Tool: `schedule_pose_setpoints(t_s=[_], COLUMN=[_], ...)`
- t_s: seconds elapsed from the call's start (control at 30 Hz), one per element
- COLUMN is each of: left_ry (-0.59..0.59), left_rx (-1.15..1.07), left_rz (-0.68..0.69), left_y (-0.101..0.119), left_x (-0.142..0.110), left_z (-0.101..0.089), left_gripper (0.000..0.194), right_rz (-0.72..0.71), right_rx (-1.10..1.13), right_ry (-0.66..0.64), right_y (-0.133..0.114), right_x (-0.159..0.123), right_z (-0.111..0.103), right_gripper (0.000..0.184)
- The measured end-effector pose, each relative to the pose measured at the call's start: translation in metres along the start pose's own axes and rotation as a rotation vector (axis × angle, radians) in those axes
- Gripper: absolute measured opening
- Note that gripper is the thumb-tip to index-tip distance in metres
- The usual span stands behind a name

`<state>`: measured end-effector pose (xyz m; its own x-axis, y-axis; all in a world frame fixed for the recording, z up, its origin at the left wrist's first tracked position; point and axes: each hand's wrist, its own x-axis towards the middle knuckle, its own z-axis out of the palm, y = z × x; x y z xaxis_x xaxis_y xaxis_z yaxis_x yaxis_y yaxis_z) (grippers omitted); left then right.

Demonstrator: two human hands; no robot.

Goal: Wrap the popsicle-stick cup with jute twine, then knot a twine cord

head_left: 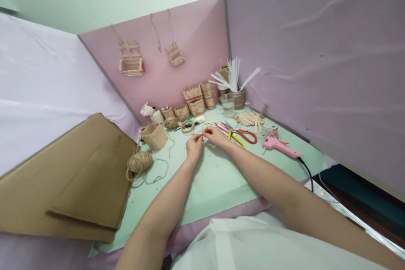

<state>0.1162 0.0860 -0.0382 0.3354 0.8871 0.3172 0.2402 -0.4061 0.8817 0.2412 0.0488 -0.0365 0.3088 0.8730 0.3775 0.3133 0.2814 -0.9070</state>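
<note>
Over the middle of the green-covered table, my left hand (194, 147) and my right hand (214, 136) meet with their fingertips pinched. Whatever sits between the fingers is too small to make out; a thin strand seems to curve just above them. Behind my left hand lies a loose coil of twine (187, 126) beside a dark-handled tool. Right of my right hand are yellow-handled pliers (236, 140) and red-handled scissors (247, 136). Left of my hands stand a wooden-stick basket (154, 136) and a ball of twine (141, 162) with a trailing end.
A pink glue gun (282, 147) with a black cord lies at the right. Wooden sticks (248, 120) are piled near a clear cup of water (228, 105). Small stick baskets (196, 106) line the back. Large cardboard sheets (76, 181) cover the left side.
</note>
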Motion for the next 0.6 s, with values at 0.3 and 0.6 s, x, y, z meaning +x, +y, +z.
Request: schedule_pose_setpoints(t_s=[0.3, 0.6], left_ry=[0.027, -0.026], left_rx=[0.086, 0.068], left_rz=[0.113, 0.069], left_y=[0.0008, -0.0001], left_x=[0.0008, 0.0012], left_z=[-0.0018, 0.0013], left_gripper=[0.011, 0.013], right_rz=[0.099, 0.227], right_rx=[0.188, 0.234], right_ry=[-0.001, 0.053], right_y=[-0.0065, -0.0078], right_x=[-0.0015, -0.0041], right_z=[-0.0013, -0.0002], right_gripper=[0.011, 0.015])
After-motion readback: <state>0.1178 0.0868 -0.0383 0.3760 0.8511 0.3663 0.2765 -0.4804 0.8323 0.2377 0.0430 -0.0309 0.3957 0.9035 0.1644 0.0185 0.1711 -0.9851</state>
